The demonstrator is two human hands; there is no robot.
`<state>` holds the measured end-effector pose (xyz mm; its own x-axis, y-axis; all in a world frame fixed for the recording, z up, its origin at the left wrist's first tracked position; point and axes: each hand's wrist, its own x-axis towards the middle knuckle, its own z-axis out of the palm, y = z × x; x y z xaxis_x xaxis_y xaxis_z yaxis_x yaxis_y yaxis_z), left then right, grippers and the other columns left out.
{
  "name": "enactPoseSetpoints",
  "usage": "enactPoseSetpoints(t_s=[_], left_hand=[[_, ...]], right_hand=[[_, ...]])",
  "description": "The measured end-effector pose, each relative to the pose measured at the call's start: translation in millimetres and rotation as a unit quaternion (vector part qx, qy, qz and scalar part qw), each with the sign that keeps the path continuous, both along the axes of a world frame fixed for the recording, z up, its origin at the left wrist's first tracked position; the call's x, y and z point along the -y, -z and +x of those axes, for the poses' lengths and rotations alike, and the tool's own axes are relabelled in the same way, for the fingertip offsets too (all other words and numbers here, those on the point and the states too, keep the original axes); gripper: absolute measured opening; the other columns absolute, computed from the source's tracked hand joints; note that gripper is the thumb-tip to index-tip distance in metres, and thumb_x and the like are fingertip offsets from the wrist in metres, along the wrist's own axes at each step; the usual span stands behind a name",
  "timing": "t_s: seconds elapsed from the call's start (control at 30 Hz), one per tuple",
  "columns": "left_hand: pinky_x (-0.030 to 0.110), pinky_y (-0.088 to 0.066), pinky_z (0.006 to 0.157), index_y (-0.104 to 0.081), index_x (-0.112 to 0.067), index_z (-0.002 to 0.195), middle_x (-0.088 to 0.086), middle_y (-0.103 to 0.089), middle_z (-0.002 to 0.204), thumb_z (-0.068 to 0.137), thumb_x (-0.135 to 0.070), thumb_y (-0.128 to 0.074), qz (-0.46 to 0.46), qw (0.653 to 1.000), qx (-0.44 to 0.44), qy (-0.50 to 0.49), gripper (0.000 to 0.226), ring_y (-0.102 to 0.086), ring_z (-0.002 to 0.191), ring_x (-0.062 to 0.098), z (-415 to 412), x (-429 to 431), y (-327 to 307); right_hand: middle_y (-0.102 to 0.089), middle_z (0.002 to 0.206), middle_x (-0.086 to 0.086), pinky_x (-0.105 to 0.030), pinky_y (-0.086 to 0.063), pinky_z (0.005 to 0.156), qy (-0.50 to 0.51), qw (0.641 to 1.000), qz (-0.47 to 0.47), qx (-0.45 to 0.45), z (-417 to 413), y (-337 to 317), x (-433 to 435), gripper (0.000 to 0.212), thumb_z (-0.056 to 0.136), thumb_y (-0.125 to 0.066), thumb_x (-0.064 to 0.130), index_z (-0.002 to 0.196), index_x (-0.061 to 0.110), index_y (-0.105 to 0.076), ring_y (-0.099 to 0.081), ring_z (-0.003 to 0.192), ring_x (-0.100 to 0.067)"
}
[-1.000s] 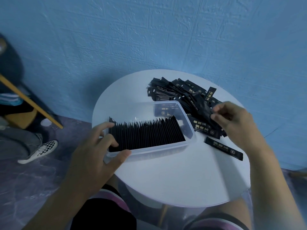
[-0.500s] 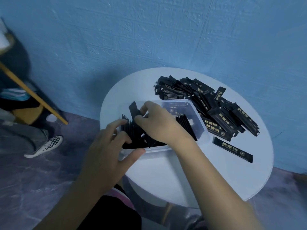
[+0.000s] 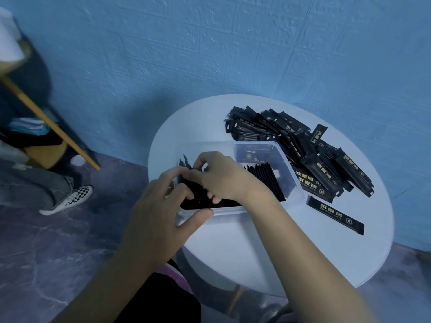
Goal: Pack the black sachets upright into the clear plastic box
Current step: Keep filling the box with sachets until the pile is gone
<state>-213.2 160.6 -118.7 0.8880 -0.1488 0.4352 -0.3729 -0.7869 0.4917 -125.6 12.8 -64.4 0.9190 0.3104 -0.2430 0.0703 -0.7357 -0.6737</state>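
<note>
A clear plastic box (image 3: 294, 173) stands on the round white table (image 3: 268, 248), holding a row of black sachets (image 3: 263, 176) packed upright. My right hand (image 3: 224, 178) reaches into the box's left end, fingers curled on a black sachet among the row. My left hand (image 3: 163, 206) grips the box's left corner, thumb on the front wall and fingers over the rim touching the sachets. A heap of loose black sachets (image 3: 300, 141) lies behind and right of the box. One single sachet (image 3: 334, 215) lies flat to the right front.
The table stands against a blue wall. On the left, another person's leg and checkered shoe (image 3: 70, 199) rest on the dark floor beside a wooden stand (image 3: 49, 122). My lap is under the table's front edge.
My right hand left the loose heap, carried a sachet across to the box's left end and has lowered it into the row. My left hand stayed on the box's corner.
</note>
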Motion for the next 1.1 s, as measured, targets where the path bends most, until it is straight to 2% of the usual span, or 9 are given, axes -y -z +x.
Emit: enactPoseSetpoints(t_s=[0.1,0.23,0.3,0.4,0.63,0.73,0.83,1.03,1.1], left_hand=[[0.009,-0.031,0.079,-0.061,-0.020,0.103,-0.009,-0.048,0.140,0.084,-0.059,-0.055,-0.003,1.000,0.003,0.001,0.044,-0.052,0.104,0.011,-1,0,1],[0.009,-0.031,0.081,-0.061,-0.022,0.112,-0.008,-0.047,0.141,0.085,-0.061,-0.055,-0.002,1.000,0.004,0.005,0.048,-0.051,0.105,0.009,0,-1,3],[0.009,-0.030,0.083,-0.062,-0.023,0.113,-0.007,-0.048,0.141,0.085,-0.061,-0.054,0.001,1.000,0.002,0.010,0.047,-0.050,0.106,0.008,1,-2,2],[0.010,-0.030,0.085,-0.063,-0.026,0.111,-0.009,-0.049,0.139,0.086,-0.061,-0.055,-0.001,1.000,0.012,0.015,0.043,-0.050,0.106,0.007,3,-4,3],[0.025,-0.039,0.081,-0.068,-0.025,0.105,-0.010,-0.049,0.137,0.086,-0.062,-0.055,0.000,0.999,0.027,0.028,0.043,-0.054,0.105,0.010,6,-9,4],[0.028,-0.042,0.080,-0.069,-0.023,0.102,-0.008,-0.050,0.136,0.086,-0.063,-0.055,0.003,0.999,0.029,0.027,0.045,-0.056,0.104,0.014,6,-9,4],[0.028,-0.041,0.081,-0.070,-0.022,0.102,-0.007,-0.052,0.136,0.085,-0.063,-0.055,0.006,0.999,0.031,0.027,0.046,-0.056,0.104,0.014,6,-10,4],[0.018,-0.035,0.083,-0.070,-0.027,0.104,-0.009,-0.050,0.137,0.083,-0.064,-0.056,0.001,0.999,0.016,0.036,0.045,-0.054,0.105,0.012,6,-12,2],[0.021,-0.038,0.083,-0.071,-0.026,0.106,-0.008,-0.051,0.137,0.084,-0.064,-0.056,0.008,0.999,0.019,0.037,0.046,-0.056,0.105,0.012,6,-12,3]], right_hand=[[-0.069,0.074,-0.010,-0.042,-0.064,0.066,0.014,0.994,0.092,-0.065,0,5,3,0.021,0.098,-0.060,0.033,0.107,0.015,-0.061,-0.071,0.057,-0.023],[-0.064,0.082,-0.013,-0.034,-0.063,0.066,-0.015,0.987,0.128,-0.095,4,1,8,0.044,0.101,-0.057,0.017,0.143,0.013,-0.046,-0.069,0.063,-0.023],[-0.062,0.082,-0.014,-0.030,-0.062,0.064,-0.039,0.984,0.136,-0.110,6,-3,9,0.050,0.102,-0.055,0.013,0.149,0.015,-0.041,-0.067,0.064,-0.022],[-0.062,0.079,-0.014,-0.025,-0.059,0.060,-0.071,0.978,0.137,-0.138,11,-9,11,0.051,0.101,-0.055,0.009,0.150,0.018,-0.041,-0.067,0.063,-0.020],[-0.063,0.086,-0.018,-0.031,-0.062,0.068,-0.096,0.974,0.122,-0.163,17,-11,11,0.039,0.098,-0.060,0.009,0.136,0.014,-0.049,-0.070,0.070,-0.023],[-0.065,0.092,-0.021,-0.030,-0.062,0.069,-0.098,0.973,0.118,-0.171,16,-12,11,0.047,0.097,-0.062,0.010,0.140,0.015,-0.045,-0.070,0.071,-0.023],[-0.067,0.100,-0.023,-0.029,-0.062,0.070,-0.100,0.974,0.110,-0.171,15,-13,9,0.059,0.095,-0.066,0.010,0.148,0.015,-0.040,-0.071,0.074,-0.024],[-0.071,0.100,-0.019,-0.030,-0.062,0.078,-0.095,0.981,0.098,-0.136,13,-15,5,0.051,0.093,-0.065,0.005,0.141,0.011,-0.049,-0.075,0.082,-0.026],[-0.070,0.096,-0.017,-0.032,-0.062,0.080,-0.080,0.981,0.116,-0.131,12,-13,4,0.053,0.093,-0.063,0.002,0.143,0.010,-0.047,-0.075,0.083,-0.029]])
